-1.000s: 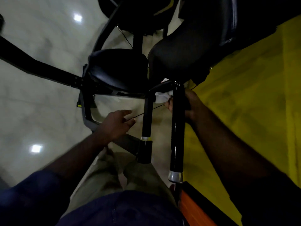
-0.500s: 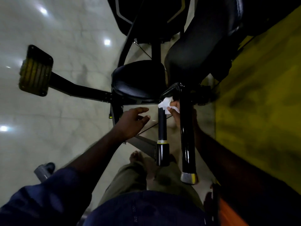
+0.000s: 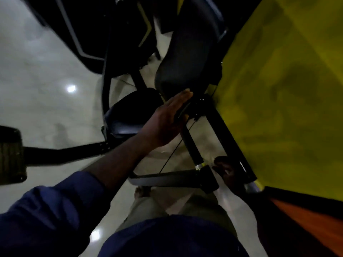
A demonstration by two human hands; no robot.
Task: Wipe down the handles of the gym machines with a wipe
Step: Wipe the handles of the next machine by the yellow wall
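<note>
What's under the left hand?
The left hand lies flat over the top bend of the black handle, whose grip runs out below. No wipe shows; whether one is under the palm is hidden.

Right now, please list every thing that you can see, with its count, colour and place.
handle bars: two, black with silver ends, centre right
seat pad: one, black, centre
back pad: one, black, top centre
foot plate: one, dark, left edge
cable: one, thin, dark, beside the inner bar
wall: one, yellow, right
floor: one, pale, glossy, left
wipe: none in view
sleeve: one, blue, bottom left
left hand: one, fingers straight, on the handle's top bend
right hand: one, shadowed, between the bars' lower ends; grip unclear
</note>
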